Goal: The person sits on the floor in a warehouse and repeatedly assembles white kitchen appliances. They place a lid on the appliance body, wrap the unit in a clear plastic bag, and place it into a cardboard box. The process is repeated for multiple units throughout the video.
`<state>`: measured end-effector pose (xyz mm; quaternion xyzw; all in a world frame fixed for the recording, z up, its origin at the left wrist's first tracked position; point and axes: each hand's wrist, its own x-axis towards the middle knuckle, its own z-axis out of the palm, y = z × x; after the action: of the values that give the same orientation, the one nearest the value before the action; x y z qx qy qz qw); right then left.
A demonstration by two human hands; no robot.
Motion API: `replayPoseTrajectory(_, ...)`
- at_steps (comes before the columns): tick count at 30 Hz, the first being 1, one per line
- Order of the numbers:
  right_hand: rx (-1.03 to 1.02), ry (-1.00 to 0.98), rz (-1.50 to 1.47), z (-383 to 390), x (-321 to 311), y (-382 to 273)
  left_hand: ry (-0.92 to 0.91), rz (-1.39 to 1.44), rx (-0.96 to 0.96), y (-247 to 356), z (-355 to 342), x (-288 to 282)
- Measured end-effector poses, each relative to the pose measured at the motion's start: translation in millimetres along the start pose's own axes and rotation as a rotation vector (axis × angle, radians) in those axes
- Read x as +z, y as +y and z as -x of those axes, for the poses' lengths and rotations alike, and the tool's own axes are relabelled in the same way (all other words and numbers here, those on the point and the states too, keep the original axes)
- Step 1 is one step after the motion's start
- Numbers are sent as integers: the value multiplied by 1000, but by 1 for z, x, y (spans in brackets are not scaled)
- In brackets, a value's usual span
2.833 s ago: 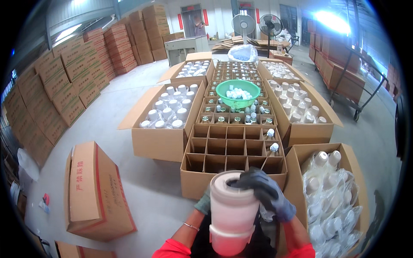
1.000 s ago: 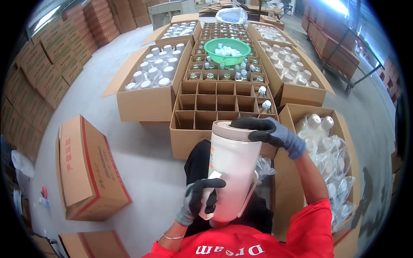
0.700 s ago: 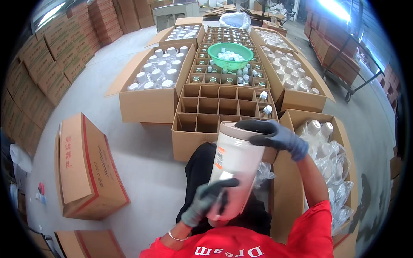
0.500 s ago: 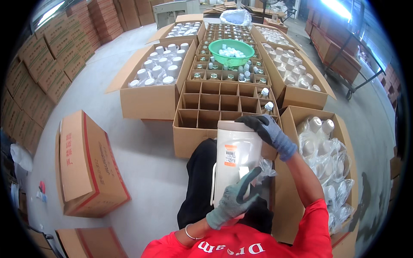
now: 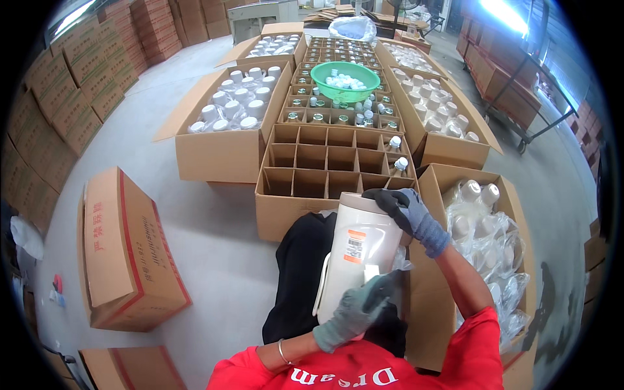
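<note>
A white cylindrical jug [image 5: 351, 253] with a beige top, a side handle and an orange-edged label is held upright, tilted slightly, over my dark-clad lap. My right hand [image 5: 406, 214], in a grey-blue glove with black fingers, is closed over the jug's top rim. My left hand [image 5: 354, 309], in a grey-green glove, grips the lower side at a white protruding part; some of its fingertips are hidden or blurred. Just beyond the jug stands a divided carton [image 5: 279, 211] with mostly vacant compartments and capped bottles along its right side.
A green basin [image 5: 318, 84] of white caps rests on cartons of bottles. Open boxes of wrapped white containers flank them [image 5: 218, 162] and stand beside my right arm [image 5: 429, 273]. A carton [image 5: 123, 260] lies on the left floor, stacked boxes [image 5: 84, 91] behind it. A trolley [image 5: 530, 136] is at right.
The jug has turned so its label faces up toward me, and has lowered slightly since half a second ago. My right hand moved with it; my left hand shifted across the lower side.
</note>
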<state>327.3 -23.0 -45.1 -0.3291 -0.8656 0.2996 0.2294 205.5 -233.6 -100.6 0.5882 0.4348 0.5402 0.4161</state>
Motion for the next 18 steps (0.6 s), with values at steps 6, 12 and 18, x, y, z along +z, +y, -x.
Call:
replayPoseTrajectory(6,-92,26,-68,5,-12,7,-195,312,-173,11,-20,-35)
replayPoseTrajectory(12,-125,-105,-558,0,-25,29,-273,1019,-269,-67,-1,-126)
replayPoseTrajectory(18,-51,10,-518,-31,28,13,291,93,-414,-79,-24,-175)
